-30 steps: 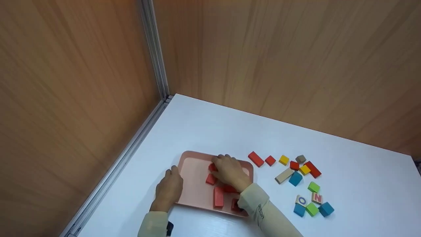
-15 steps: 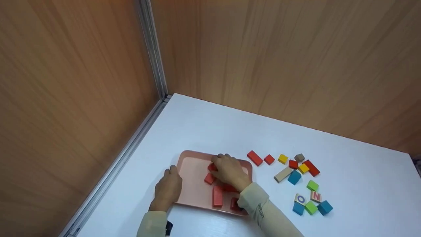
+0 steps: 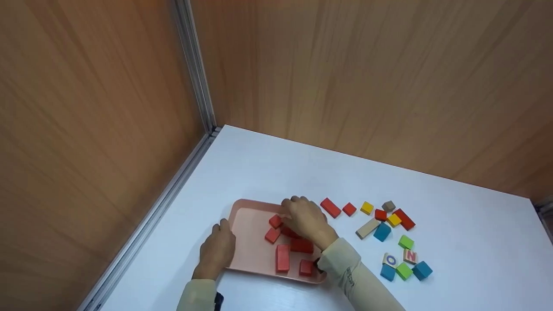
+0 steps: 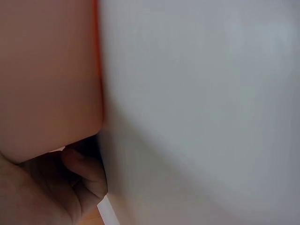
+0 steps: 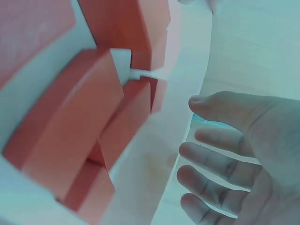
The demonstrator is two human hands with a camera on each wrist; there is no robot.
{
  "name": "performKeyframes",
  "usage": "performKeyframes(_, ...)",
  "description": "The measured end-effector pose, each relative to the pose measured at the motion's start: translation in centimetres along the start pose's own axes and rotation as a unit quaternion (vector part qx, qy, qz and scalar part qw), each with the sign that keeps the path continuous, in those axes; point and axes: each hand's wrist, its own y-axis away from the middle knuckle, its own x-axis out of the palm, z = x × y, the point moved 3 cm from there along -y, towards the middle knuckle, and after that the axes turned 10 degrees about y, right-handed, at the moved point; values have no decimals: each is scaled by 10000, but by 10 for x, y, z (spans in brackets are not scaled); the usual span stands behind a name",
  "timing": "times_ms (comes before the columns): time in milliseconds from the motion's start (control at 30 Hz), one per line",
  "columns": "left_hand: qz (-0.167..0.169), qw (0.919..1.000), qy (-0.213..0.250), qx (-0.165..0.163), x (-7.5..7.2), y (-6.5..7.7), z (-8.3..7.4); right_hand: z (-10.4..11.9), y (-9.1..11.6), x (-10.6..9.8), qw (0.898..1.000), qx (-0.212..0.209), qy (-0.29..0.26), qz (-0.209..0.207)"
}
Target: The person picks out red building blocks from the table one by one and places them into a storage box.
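Observation:
My left hand (image 3: 218,248) holds the pink tray (image 3: 248,255) at its left side in the head view. Its fingers (image 4: 86,171) curl against the tray wall in the left wrist view. Several red wooden blocks lie in the tray: a small red cube (image 3: 272,235), a long red block (image 3: 282,258), another long block (image 3: 302,246) and a cube (image 3: 306,268) near the front right corner. Over the tray's back right rim is my right hand (image 3: 304,218), partly hiding one more red block (image 3: 288,232). The right wrist view shows its fingers spread, nothing between them, beside the blocks.
Right of the tray on the white table lie a red block (image 3: 331,207) and a red cube (image 3: 349,209). Farther right are several yellow, blue, green, red and plain wood blocks, two with letters. Wooden panels (image 3: 367,77) stand along the back and left.
My right hand has drawn back from the red blocks toward the tray's back right rim, uncovering more of them. The left hand stays at the tray's left side. The head view has shifted slightly.

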Motion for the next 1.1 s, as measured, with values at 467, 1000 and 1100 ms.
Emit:
performKeyframes(467,52,10000,42,-74,1,0,2,-54,18,-13,9948,913,-270,-359)
performKeyframes(1000,119,9999,-24,-103,1,-2,2,-108,39,-11,9817,1845,-453,-94)
performKeyframes(1100,112,9998,31,-131,12,-8,6,-117,40,2,9798,1942,-470,-79)
